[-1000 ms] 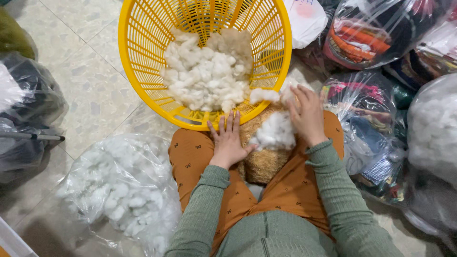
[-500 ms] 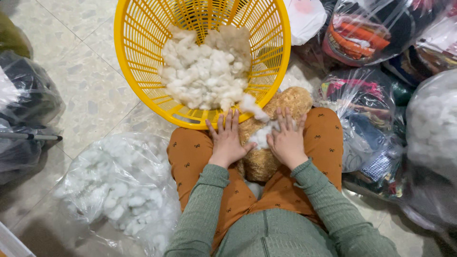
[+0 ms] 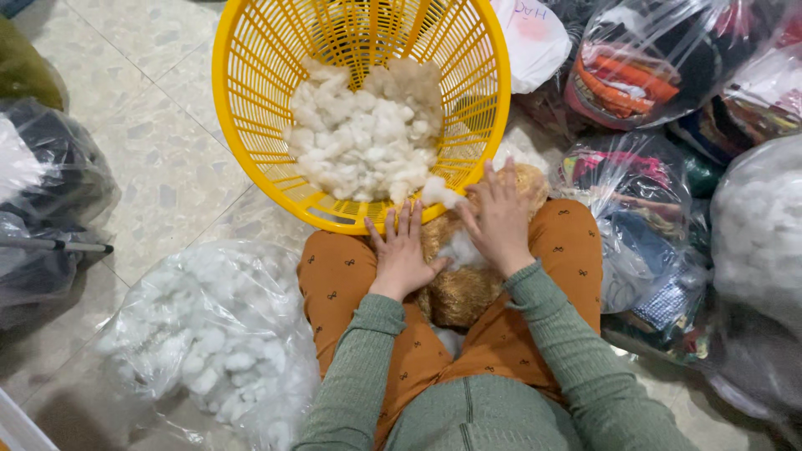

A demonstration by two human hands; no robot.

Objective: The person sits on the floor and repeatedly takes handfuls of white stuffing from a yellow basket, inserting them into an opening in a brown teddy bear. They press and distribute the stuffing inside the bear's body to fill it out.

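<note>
A fuzzy brown stuffed toy [image 3: 464, 288] lay in the person's lap — white stuffing [image 3: 458, 249] poked out of it. The left hand [image 3: 403, 255] pressed flat, fingers spread. The right hand [image 3: 499, 219] pushed on the stuffing, fingers open. Just ahead sat a yellow basket [image 3: 251, 125] of fluff.

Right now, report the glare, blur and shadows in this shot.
Head view: even, soft light; glare streaks on the clear plastic bags at right; faint shadow under the yellow basket; left hand, right hand and white stuffing sharp, no motion blur; slight wide-angle curve at the edges.
</note>
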